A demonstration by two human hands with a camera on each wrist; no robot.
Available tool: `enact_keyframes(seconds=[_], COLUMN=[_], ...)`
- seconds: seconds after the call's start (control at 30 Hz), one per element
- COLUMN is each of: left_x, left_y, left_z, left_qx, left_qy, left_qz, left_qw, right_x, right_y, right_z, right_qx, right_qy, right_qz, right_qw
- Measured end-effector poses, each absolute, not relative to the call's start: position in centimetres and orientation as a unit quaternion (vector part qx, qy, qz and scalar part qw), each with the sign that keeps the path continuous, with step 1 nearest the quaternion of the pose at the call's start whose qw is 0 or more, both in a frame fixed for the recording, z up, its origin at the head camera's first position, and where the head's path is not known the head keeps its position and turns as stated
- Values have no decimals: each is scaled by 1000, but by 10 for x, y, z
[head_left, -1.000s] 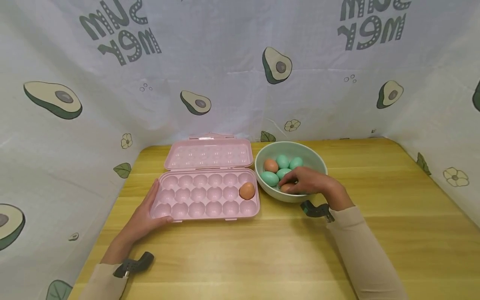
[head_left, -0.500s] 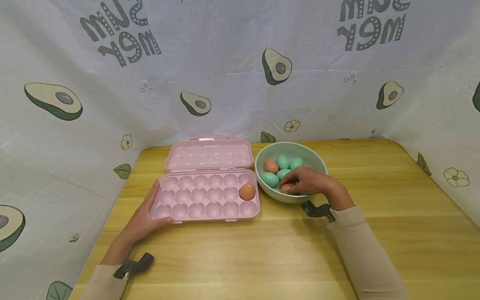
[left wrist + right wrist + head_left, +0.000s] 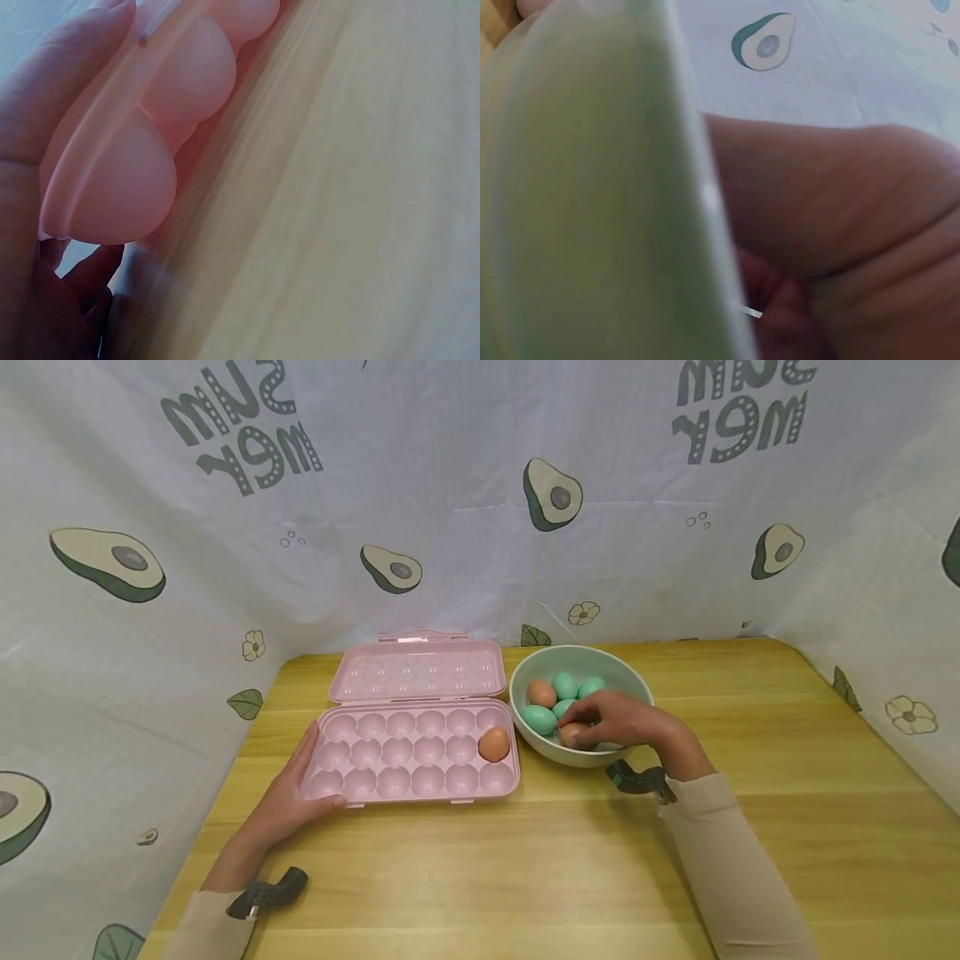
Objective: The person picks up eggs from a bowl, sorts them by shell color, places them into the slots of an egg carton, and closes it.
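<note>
At the left end of a pink plastic egg box (image 3: pixel 409 802), my left hand (image 3: pixel 288 797) grips the corner, thumb along the front edge and fingers down the side. In the left wrist view the thumb lies along the rim of the egg box (image 3: pixel 124 180). The lid (image 3: pixel 417 668) is folded back, and one brown egg (image 3: pixel 493 744) sits in the right column, middle row. Inside a pale green bowl (image 3: pixel 637 681), my right hand (image 3: pixel 618 720) pinches a brown egg (image 3: pixel 572 735) between thumb and fingers. The bowl's wall (image 3: pixel 592 180) hides the fingertips in the right wrist view.
Another brown egg (image 3: pixel 542 693) and several green eggs (image 3: pixel 538 720) lie in the bowl, close to my right fingers. The bowl stands against the egg box's right end. A printed cloth (image 3: pixel 465 527) hangs behind the wooden table (image 3: pixel 480 885).
My right hand has shifted slightly, and more of the brown egg in its fingers shows now. The left hand and egg box have stayed in place.
</note>
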State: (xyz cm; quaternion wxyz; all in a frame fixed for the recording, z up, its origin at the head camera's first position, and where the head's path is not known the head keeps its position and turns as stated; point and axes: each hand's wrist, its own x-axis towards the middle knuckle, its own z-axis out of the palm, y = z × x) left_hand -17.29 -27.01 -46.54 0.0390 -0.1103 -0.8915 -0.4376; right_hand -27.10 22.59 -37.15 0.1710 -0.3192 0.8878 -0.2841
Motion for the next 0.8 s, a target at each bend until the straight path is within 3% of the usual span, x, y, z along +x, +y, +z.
enact_keyframes(seconds=[0.57,0.8], left_x=[-174,-172], left_y=[-271,-271], left_z=[-467,-466], left_qx=[-108,-108], left_qy=[-894,-895], left_qz=[-433,-431], left_qw=[37,40], right_x=[-274,-274], right_y=[226,225], right_z=[-372,-372], right_qx=[-305,-312], right_qy=[869,860], right_qz=[-357,-385], right_qw=[153,121])
